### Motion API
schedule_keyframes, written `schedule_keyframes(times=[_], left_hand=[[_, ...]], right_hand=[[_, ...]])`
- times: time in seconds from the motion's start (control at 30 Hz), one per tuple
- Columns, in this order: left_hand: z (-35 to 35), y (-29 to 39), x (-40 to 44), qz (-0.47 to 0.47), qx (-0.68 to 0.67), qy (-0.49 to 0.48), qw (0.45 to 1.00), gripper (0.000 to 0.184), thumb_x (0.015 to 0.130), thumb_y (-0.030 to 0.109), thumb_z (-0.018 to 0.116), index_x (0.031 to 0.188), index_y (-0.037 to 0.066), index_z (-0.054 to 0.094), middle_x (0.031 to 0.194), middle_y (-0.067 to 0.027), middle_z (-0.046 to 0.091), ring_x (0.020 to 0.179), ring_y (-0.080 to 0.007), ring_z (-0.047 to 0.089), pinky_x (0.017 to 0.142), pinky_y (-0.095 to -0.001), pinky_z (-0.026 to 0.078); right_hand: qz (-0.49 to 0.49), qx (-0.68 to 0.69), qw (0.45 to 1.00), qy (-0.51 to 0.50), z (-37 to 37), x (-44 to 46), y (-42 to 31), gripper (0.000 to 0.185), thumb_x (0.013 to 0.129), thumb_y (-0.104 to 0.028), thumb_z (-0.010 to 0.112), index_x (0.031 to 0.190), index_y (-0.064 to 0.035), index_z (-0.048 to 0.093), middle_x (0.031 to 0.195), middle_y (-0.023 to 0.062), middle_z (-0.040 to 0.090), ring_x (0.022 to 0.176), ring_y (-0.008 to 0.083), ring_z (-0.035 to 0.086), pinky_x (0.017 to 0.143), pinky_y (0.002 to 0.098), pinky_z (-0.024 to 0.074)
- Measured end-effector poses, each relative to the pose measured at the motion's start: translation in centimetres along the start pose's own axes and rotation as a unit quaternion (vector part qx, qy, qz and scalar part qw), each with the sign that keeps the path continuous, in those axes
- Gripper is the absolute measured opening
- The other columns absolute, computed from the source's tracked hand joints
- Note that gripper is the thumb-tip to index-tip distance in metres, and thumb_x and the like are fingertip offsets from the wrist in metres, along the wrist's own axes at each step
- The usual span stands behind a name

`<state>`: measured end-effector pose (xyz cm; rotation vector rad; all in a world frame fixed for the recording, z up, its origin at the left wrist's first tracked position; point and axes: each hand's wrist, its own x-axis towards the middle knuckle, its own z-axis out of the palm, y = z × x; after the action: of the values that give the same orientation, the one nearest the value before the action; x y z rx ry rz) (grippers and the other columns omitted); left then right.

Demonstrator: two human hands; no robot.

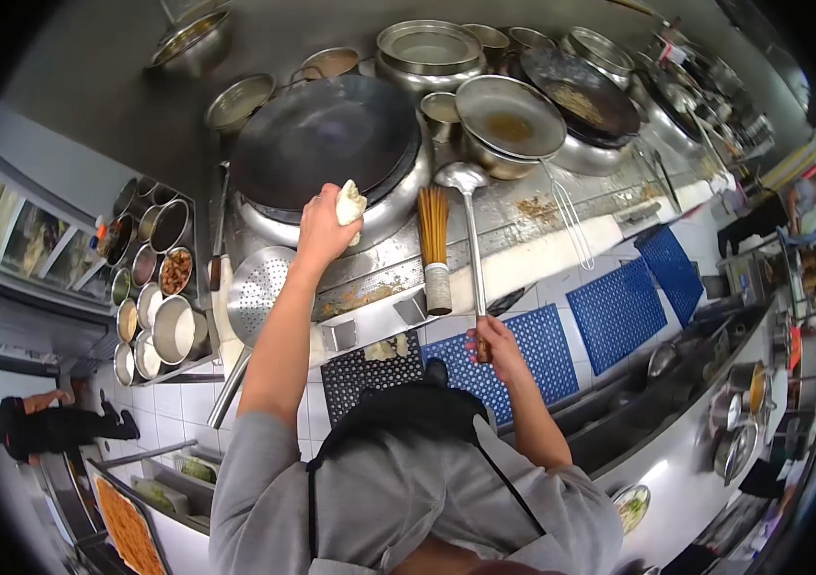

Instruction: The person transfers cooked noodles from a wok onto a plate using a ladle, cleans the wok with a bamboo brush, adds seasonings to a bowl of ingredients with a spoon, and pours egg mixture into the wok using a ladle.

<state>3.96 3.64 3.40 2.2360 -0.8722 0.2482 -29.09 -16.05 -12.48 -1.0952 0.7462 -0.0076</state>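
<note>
My left hand (322,227) is closed round a crumpled whitish cloth (350,204) at the front rim of a large black wok (326,139). In my right hand (497,347) is the handle end of a steel ladle (466,182), its bowl lying up on the range top. Between the two hands lies a bamboo wok brush (435,240), bristles pointing away from me. A perforated skimmer (256,292) rests left of my left forearm, its handle hanging over the front edge.
Bowls with seasonings (175,326) crowd the left side. A strainer over a pot (509,120) and a second wok (576,101) stand at right, near a wire whisk (571,225). Blue mats (624,311) cover the floor. Another person (39,422) is at far left.
</note>
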Motion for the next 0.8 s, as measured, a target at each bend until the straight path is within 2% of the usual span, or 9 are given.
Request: schedule_keyframes(times=[0.07, 0.33, 0.37, 0.43, 0.47, 0.57, 0.6, 0.7, 0.8], left_hand=[[0.2, -0.3, 0.0, -0.002, 0.006, -0.004, 1.000, 0.042, 0.068, 0.023, 0.074, 0.097, 0.002, 0.050, 0.086, -0.0242, 0.063, 0.087, -0.0430, 0.061, 0.080, -0.0496, 0.047], [-1.1, 0.5, -0.4, -0.048, -0.054, -0.017, 0.997, 0.042, 0.068, 0.023, 0.074, 0.096, 0.000, 0.052, 0.098, -0.0234, 0.063, 0.095, -0.0407, 0.060, 0.084, -0.0457, 0.047], [-1.0, 0.7, -0.6, -0.049, -0.066, -0.004, 0.997, 0.042, 0.068, 0.023, 0.074, 0.097, 0.000, 0.053, 0.100, -0.0228, 0.063, 0.096, -0.0396, 0.060, 0.085, -0.0450, 0.047], [-0.4, 2.0, -2.0, 0.061, -0.064, 0.169, 0.982, 0.044, 0.067, 0.019, 0.076, 0.101, 0.000, 0.055, 0.106, -0.0200, 0.062, 0.101, -0.0366, 0.060, 0.089, -0.0434, 0.047], [-0.2, 3.5, -2.6, 0.044, -0.130, 0.165, 0.977, 0.046, 0.068, 0.014, 0.077, 0.106, 0.002, 0.055, 0.102, -0.0153, 0.064, 0.096, -0.0321, 0.063, 0.088, -0.0403, 0.049], [1.7, 8.3, -3.7, -0.093, -0.465, -0.024, 0.880, 0.042, 0.074, 0.012, 0.078, 0.108, 0.004, 0.055, 0.094, -0.0057, 0.066, 0.083, -0.0155, 0.064, 0.075, -0.0299, 0.052], [2.7, 9.8, -4.1, -0.120, -0.514, -0.068, 0.846, 0.041, 0.075, 0.010, 0.078, 0.108, 0.004, 0.055, 0.095, -0.0054, 0.066, 0.083, -0.0144, 0.064, 0.075, -0.0293, 0.052], [6.6, 11.9, -4.7, -0.174, -0.589, -0.151, 0.775, 0.046, 0.076, 0.011, 0.076, 0.116, 0.001, 0.056, 0.097, -0.0061, 0.066, 0.084, -0.0149, 0.064, 0.076, -0.0311, 0.053], [7.4, 13.3, -6.0, -0.237, -0.606, -0.252, 0.716, 0.050, 0.075, 0.012, 0.076, 0.119, -0.003, 0.055, 0.104, -0.0101, 0.066, 0.089, -0.0183, 0.066, 0.079, -0.0328, 0.054]], right_hand=[[-0.052, -0.121, 0.985, 0.111, 1.9, 0.5, 0.5, 0.023, 0.090, -0.010, 0.060, 0.112, -0.0074, 0.054, 0.076, 0.0024, 0.054, 0.058, 0.0114, 0.057, 0.043, 0.0261, 0.0462], [-0.221, -0.404, 0.869, 0.179, 1.2, 3.5, 3.4, 0.035, 0.089, -0.019, 0.064, 0.119, -0.0059, 0.053, 0.076, 0.0032, 0.055, 0.059, 0.0102, 0.054, 0.043, 0.0258, 0.0428], [-0.176, -0.371, 0.899, 0.154, 0.9, 4.0, 3.6, 0.036, 0.089, -0.020, 0.065, 0.119, -0.0063, 0.053, 0.076, 0.0028, 0.055, 0.059, 0.0100, 0.054, 0.043, 0.0256, 0.0426], [-0.084, -0.290, 0.946, 0.117, 0.3, 4.7, 3.6, 0.038, 0.089, -0.023, 0.066, 0.120, -0.0070, 0.053, 0.076, 0.0020, 0.055, 0.059, 0.0096, 0.053, 0.043, 0.0253, 0.0423], [-0.057, -0.193, 0.972, 0.120, 2.7, 1.6, 0.3, 0.025, 0.089, -0.022, 0.066, 0.095, -0.0032, 0.050, 0.070, 0.0026, 0.052, 0.059, 0.0136, 0.050, 0.053, 0.0325, 0.0431], [-0.129, -0.169, 0.970, 0.119, 2.8, 1.2, 0.1, 0.029, 0.091, -0.023, 0.064, 0.106, 0.0005, 0.057, 0.070, 0.0017, 0.053, 0.050, 0.0117, 0.047, 0.043, 0.0294, 0.0387], [-0.064, -0.142, 0.976, 0.154, 2.2, 1.3, -0.1, 0.039, 0.092, -0.025, 0.064, 0.117, 0.0032, 0.056, 0.080, 0.0055, 0.059, 0.065, 0.0142, 0.054, 0.058, 0.0297, 0.0467], [-0.294, -0.061, 0.878, 0.373, -2.8, 3.4, -1.4, 0.042, 0.093, -0.027, 0.062, 0.121, 0.0041, 0.055, 0.092, 0.0107, 0.062, 0.082, 0.0180, 0.058, 0.076, 0.0320, 0.0482], [-0.362, -0.100, 0.727, 0.575, -12.3, 6.5, -5.6, 0.042, 0.096, -0.026, 0.057, 0.126, 0.0038, 0.051, 0.101, 0.0113, 0.063, 0.088, 0.0194, 0.061, 0.081, 0.0326, 0.0491]])
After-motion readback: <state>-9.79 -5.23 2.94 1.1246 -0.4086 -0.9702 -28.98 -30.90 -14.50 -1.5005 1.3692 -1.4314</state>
